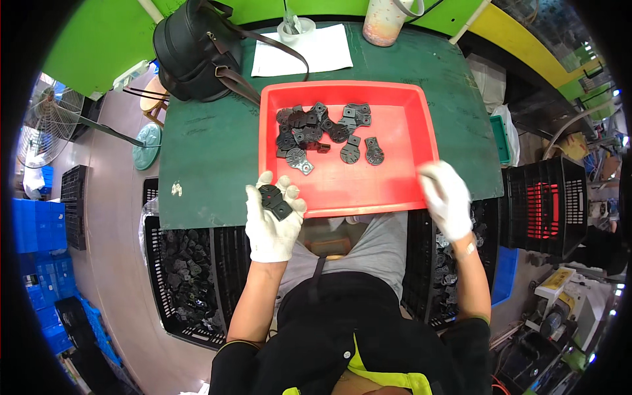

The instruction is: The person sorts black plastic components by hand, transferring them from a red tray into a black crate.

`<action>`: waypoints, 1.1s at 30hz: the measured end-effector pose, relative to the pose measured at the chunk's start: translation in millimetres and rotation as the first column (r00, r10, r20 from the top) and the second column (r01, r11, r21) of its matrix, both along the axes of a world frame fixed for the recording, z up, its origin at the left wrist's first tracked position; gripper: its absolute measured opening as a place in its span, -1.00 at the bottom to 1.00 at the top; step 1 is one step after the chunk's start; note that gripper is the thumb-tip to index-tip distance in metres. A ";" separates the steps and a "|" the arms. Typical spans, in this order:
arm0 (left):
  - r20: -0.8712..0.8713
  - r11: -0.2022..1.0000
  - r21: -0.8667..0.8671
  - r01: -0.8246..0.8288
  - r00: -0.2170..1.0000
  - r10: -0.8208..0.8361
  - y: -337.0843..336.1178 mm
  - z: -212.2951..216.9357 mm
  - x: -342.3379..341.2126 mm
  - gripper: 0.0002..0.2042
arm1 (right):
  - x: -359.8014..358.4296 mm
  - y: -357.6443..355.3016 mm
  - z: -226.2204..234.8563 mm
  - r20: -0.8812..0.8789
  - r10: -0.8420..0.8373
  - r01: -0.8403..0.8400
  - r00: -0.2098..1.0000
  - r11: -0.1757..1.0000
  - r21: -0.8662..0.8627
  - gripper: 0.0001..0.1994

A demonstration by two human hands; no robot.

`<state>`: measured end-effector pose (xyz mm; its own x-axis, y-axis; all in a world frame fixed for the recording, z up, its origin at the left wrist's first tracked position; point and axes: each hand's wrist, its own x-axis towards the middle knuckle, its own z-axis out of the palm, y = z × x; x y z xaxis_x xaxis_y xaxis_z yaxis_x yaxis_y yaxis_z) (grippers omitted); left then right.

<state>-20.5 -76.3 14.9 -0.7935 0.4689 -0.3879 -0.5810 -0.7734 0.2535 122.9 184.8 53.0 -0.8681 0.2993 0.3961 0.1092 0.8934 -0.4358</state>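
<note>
My left hand [272, 217], in a white glove, lies palm up at the near left corner of the red tray [401, 164] and holds two or three small black plastic parts [274, 199]. A pile of several more black parts [326, 131] lies in the far half of the tray. My right hand [447, 197], also gloved and blurred, is at the tray's near right corner with nothing visible in it.
The tray sits on a green table [210, 151]. A black bag [191, 56], a white sheet of paper [303, 49], a small white cup [295, 27] and a speckled cup [383, 23] stand at the back. Black crates of parts [191, 276] flank my legs; another crate [546, 204] is at right.
</note>
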 end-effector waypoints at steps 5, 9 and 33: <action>-0.034 0.992 -0.120 0.040 0.998 -0.044 2.6 -3.5 1.6 -0.47 | -107.2 3.0 -47.9 0.147 0.357 -0.384 0.923 0.888 0.254 -0.78; -0.001 0.998 0.000 0.061 0.998 -0.061 8.2 -3.5 2.1 -0.41 | -123.5 9.6 -70.6 0.463 0.256 -0.463 0.848 0.783 0.416 -0.78; 0.095 0.990 -0.125 0.066 0.994 -0.054 26.0 12.7 19.7 -0.60 | -86.9 25.6 -68.0 0.389 0.165 -0.337 0.906 0.837 0.431 -0.71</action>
<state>-0.8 -50.3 27.6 -0.7241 0.4565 -0.5170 -0.6505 -0.7011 0.2920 36.0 210.4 -15.0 -0.9885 -0.0996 0.1136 -0.0917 0.9931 0.0730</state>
